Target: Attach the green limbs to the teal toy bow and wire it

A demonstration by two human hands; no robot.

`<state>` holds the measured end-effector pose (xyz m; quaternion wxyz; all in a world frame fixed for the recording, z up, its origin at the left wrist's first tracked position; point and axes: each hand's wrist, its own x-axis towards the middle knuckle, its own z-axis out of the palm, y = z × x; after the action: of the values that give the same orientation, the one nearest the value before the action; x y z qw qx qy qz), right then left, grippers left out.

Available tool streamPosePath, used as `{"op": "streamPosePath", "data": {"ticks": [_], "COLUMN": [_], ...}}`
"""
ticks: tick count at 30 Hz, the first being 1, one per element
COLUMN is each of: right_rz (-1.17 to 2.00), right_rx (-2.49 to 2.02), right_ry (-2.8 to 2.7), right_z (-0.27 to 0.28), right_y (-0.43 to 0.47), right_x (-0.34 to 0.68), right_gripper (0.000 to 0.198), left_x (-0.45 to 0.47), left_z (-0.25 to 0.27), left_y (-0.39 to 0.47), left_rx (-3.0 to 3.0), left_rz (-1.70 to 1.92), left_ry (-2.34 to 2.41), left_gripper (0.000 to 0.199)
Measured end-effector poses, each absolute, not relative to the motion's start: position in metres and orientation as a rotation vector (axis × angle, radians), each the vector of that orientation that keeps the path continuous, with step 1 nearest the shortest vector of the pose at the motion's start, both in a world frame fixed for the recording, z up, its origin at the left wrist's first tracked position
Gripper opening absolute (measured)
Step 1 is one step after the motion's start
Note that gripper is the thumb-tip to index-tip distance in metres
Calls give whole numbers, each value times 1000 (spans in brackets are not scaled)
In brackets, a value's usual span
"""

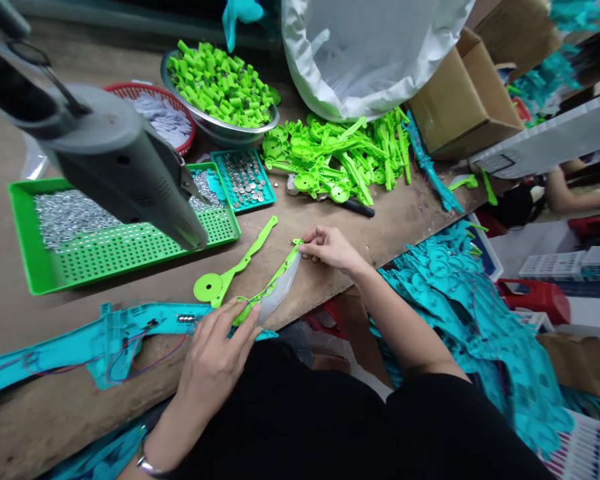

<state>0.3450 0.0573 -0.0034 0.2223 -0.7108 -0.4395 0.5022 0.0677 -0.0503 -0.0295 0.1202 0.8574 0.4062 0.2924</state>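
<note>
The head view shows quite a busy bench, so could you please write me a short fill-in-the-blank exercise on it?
1. The right hand pinches one end of a slim part coloured ____.
2. The hand with a silver band at its wrist is the ____ one.
3. The round basket beside the metal bowl is ____.
4. The open box beside the white sack is made of ____.

Missing words: green; left; red; cardboard.

workpiece point(281, 270) before small tray point(258, 205); loose part point(226, 279) left of workpiece, on bench point(313, 287); bowl point(230, 131) behind small tray
</note>
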Motion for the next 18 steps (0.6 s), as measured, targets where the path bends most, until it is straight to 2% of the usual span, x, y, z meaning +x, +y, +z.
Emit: {"op": "streamPosePath", "data": {"ticks": [5, 10, 12, 15, 18], "right_rz": [1499, 1451, 1283, 847, 572], "right_rx": [-2011, -2059, -2050, -1868, -1542], "right_ry": [-1164, -1323, -1518, -1877, -2250], "right_z": [8, 9, 11, 17, 18], "right_y": [68, 75, 77, 78, 81], "right_x": [343, 345, 344, 335, 318], "right_gripper": [35, 32, 27, 14, 22], "left_x": [69, 70, 68, 61, 50], "left_z": [-27, -25, -24, -20, -8], "left_y": [-52, -56, -59, -63, -63], "left_rx": [2477, 2521, 2556, 2564, 2384], "left_rz": [808, 768, 770, 911, 1185], "left_ry": [1219, 1265, 1263, 1212, 1306], "left_gripper": [38, 39, 42, 51, 59]}}
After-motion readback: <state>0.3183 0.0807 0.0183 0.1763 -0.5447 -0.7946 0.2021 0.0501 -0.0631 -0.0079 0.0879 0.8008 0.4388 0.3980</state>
